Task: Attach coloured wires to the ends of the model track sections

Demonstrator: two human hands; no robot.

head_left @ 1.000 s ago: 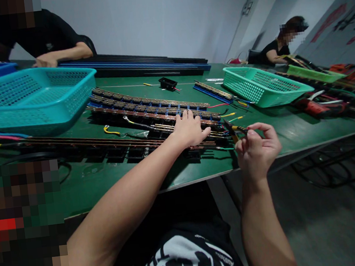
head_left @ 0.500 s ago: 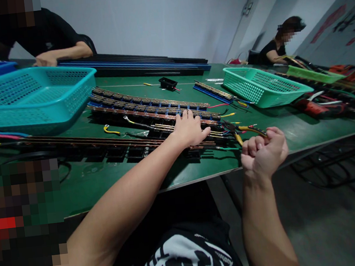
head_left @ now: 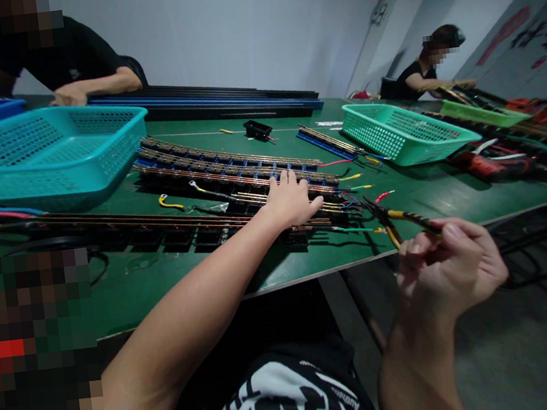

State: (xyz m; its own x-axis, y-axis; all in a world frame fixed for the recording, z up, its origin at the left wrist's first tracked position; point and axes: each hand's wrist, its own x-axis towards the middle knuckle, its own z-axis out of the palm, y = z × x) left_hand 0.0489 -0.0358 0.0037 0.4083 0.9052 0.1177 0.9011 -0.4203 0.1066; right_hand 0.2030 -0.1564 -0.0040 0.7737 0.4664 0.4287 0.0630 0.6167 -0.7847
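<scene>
- I am in a workshop, at what looks like an assembly station for electrical parts.
- My long green-topped table (head_left: 425, 191) carries slim black-and-blue strips with copper-coloured rods (head_left: 200, 167), short coloured wires trailing from their ends.
- Hand tools belong here: my right grip (head_left: 451, 264) holds pliers with yellow-and-black handles (head_left: 406, 215).
- Perforated plastic baskets, one turquoise (head_left: 52, 171) and one mint green (head_left: 380, 143), stand among the parts.
- Long black and blue bars (head_left: 212, 103) lie stacked along the far edge.
- Two other people in black tops, one across from me (head_left: 92, 48), one farther right (head_left: 417, 80), sit or lean over the work surface.
</scene>
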